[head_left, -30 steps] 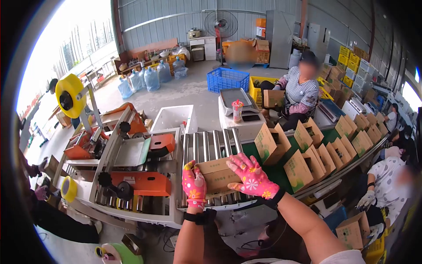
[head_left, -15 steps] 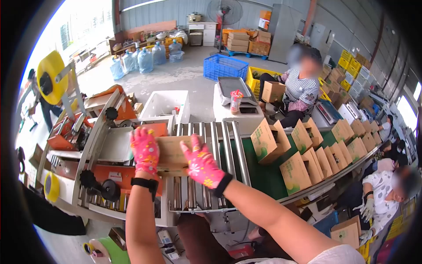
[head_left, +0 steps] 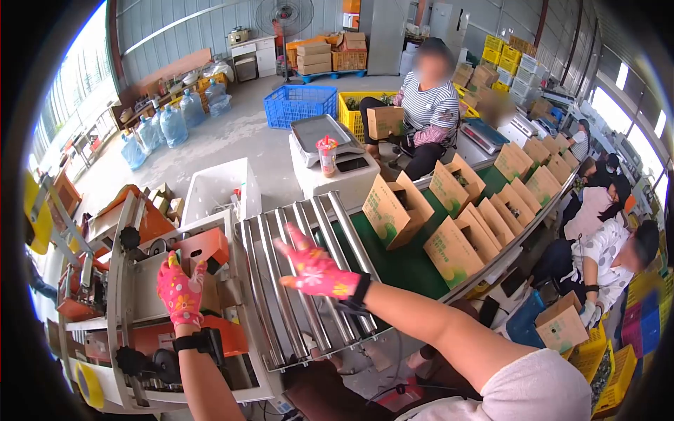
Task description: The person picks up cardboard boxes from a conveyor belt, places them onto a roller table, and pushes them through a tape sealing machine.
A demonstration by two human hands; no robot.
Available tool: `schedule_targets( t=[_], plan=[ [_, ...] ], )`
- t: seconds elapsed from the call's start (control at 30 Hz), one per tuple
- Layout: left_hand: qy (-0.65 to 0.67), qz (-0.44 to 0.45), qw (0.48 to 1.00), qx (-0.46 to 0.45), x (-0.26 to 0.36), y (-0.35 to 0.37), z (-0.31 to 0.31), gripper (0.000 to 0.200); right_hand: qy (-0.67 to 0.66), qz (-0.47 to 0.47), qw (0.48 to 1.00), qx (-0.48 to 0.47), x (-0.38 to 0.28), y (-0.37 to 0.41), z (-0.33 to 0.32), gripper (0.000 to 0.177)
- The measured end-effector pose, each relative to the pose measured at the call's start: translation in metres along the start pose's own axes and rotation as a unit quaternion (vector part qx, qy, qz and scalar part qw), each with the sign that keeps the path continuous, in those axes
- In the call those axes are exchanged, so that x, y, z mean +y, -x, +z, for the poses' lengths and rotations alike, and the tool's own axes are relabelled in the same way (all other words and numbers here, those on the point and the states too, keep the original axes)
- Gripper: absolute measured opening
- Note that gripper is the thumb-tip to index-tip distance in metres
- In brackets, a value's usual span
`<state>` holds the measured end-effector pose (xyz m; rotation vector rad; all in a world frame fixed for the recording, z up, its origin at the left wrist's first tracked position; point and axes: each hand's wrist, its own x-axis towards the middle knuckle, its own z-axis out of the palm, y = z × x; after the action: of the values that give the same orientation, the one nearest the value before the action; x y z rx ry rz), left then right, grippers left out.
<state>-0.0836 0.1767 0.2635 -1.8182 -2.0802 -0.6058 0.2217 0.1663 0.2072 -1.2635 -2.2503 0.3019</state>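
My left hand (head_left: 181, 289), in a pink flowered glove, rests with bent fingers over a cardboard box mostly hidden under it. That box lies between the orange sides of the box-taping machine (head_left: 223, 335). To its right, my right hand (head_left: 319, 270), in the same kind of glove, is spread above the metal rollers (head_left: 270, 298) and holds nothing. Beyond the rollers, open cardboard boxes (head_left: 385, 216) stand on the green conveyor belt (head_left: 393, 270).
A white bin (head_left: 225, 184) stands behind the machine. A scale (head_left: 323, 137) and a cup (head_left: 326, 156) sit on a white stand. A seated person (head_left: 428, 105) holds a box across the belt; other people work at right. A blue crate (head_left: 298, 105) lies on the floor.
The box has gone left off the rollers into the machine with my left hand. My right hand has let go of it and opened over the rollers. The view has turned right.
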Motion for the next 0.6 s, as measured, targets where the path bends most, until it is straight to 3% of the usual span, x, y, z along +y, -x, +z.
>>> schedule_targets(
  t=[0.03, 0.13, 0.2, 0.27, 0.33, 0.4, 0.57, 0.6],
  plan=[
    [0.010, -0.031, 0.999, -0.030, 0.008, -0.001, -0.007, 0.074, 0.085, 0.039, 0.993, 0.078, 0.021, 0.022, -0.027, 0.083],
    [0.012, -0.025, 0.999, -0.024, 0.013, -0.002, -0.007, 0.074, 0.270, 0.251, 0.913, 0.174, 0.111, 0.067, -0.072, 0.083],
    [0.005, -0.009, 1.000, -0.012, 0.010, -0.001, 0.000, 0.074, 0.212, 0.417, 0.873, 0.136, 0.150, 0.069, -0.101, 0.073],
    [0.016, 0.000, 1.000, -0.012, 0.011, 0.000, 0.001, 0.073, 0.110, 0.486, 0.862, 0.093, 0.196, 0.059, -0.111, 0.061],
    [0.001, 0.013, 1.000, -0.014, 0.017, -0.001, -0.005, 0.074, 0.106, 0.432, 0.890, 0.103, 0.223, 0.054, -0.096, 0.029],
    [0.003, 0.008, 1.000, -0.022, 0.020, 0.000, -0.005, 0.074, 0.107, 0.451, 0.882, 0.087, 0.233, 0.044, -0.079, 0.026],
    [-0.050, -0.019, 0.997, -0.060, 0.042, -0.003, -0.010, 0.070, 0.154, 0.374, 0.911, 0.081, 0.217, 0.049, -0.051, 0.015],
    [-0.096, 0.037, 0.995, 0.006, 0.055, 0.001, 0.001, 0.067, 0.171, 0.358, 0.914, 0.078, 0.213, 0.055, -0.047, 0.013]
  ],
)
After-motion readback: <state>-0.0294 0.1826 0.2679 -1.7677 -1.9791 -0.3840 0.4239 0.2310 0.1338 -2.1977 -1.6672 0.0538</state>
